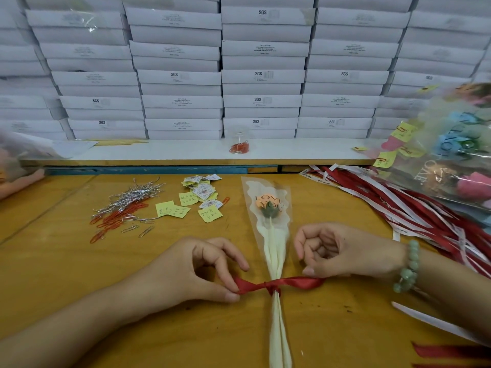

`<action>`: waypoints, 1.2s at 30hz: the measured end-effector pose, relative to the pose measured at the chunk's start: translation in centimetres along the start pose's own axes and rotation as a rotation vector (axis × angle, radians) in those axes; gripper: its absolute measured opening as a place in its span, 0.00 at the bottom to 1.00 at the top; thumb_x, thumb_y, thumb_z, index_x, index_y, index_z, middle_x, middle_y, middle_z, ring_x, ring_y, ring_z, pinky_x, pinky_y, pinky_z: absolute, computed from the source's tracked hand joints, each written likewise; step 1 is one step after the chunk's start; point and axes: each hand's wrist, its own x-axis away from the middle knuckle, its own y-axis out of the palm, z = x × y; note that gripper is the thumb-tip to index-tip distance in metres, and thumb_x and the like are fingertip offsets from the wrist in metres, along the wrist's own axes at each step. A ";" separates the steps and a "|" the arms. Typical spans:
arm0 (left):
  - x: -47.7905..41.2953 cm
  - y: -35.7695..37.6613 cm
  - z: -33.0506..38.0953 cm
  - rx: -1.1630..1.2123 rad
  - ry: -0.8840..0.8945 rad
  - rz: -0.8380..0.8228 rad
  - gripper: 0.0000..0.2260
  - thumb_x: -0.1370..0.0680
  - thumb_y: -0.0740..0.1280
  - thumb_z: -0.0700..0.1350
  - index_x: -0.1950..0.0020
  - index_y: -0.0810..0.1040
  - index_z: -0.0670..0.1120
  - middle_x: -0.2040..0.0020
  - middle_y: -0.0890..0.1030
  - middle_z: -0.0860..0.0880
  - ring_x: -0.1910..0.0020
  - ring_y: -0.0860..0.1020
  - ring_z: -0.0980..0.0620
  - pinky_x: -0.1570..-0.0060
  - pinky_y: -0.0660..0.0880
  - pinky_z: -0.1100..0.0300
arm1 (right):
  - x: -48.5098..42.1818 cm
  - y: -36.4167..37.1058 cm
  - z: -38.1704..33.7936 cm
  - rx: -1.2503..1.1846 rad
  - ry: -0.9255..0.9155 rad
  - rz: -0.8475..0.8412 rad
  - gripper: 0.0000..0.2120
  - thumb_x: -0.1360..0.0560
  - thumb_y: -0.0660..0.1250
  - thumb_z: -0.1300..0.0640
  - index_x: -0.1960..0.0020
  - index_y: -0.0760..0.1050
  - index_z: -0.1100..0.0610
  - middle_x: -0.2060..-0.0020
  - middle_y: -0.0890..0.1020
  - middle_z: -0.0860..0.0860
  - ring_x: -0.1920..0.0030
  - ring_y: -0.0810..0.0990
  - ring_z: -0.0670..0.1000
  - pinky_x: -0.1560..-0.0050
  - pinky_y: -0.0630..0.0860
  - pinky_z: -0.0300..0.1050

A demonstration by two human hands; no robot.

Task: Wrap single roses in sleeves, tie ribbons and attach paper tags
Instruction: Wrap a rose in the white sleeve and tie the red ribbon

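Left of the sleeved rose (269,208), paper clips (117,216) and yellow paper tags (198,201) lie on the wooden table (66,261), with bare wood between them and the left hand (202,269). This hand pinches the left end of the red ribbon (281,284) between thumb and forefinger. The rose lies flat at table centre, its orange bloom pointing away from the person. Its clear sleeve reads "LOVE YOU" and is gathered at the ribbon knot. To the right of the rose, the right hand (340,251), fingers curled, pinches the other ribbon end. Farther right lie loose ribbons (398,205). White boxes (263,75) behind the rose read "SGS".

white boxes (263,75) stacked | jar (240,138) on shelf (159,152) | paper clips (117,217)
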 end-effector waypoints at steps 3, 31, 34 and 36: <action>0.1 0.0 -0.1 0.006 0.026 -0.036 0.06 0.34 0.80 0.46 0.64 0.84 0.53 0.42 0.80 0.55 0.39 0.77 0.56 0.38 0.70 0.66 | 0.0 0.3 0.1 -0.020 -0.007 0.071 0.06 0.27 0.70 0.61 0.54 0.73 0.58 0.70 0.75 0.46 0.74 0.68 0.42 0.78 0.62 0.32; 0.9 1.6 1.0 0.101 0.161 -0.241 0.11 0.18 0.63 0.45 0.54 0.83 0.42 0.50 0.85 0.47 0.49 0.81 0.50 0.46 0.73 0.61 | -0.1 2.4 0.6 0.551 -0.197 0.368 0.17 0.22 0.55 0.41 0.35 0.71 0.36 0.38 0.75 0.35 0.49 0.79 0.53 0.49 0.76 0.51; 0.9 1.1 1.0 0.082 0.153 -0.006 0.13 0.20 0.64 0.50 0.59 0.83 0.47 0.56 0.85 0.46 0.54 0.82 0.49 0.49 0.75 0.60 | 0.0 2.6 0.5 0.458 -0.229 0.390 0.15 0.21 0.56 0.43 0.38 0.75 0.40 0.43 0.79 0.38 0.64 0.78 0.47 0.60 0.76 0.40; 0.6 0.4 0.7 0.076 0.120 0.204 0.15 0.21 0.66 0.51 0.63 0.83 0.45 0.59 0.85 0.44 0.56 0.82 0.48 0.49 0.77 0.54 | 0.2 2.7 0.5 0.408 -0.254 0.381 0.14 0.20 0.57 0.44 0.39 0.77 0.42 0.46 0.82 0.40 0.69 0.77 0.46 0.62 0.76 0.37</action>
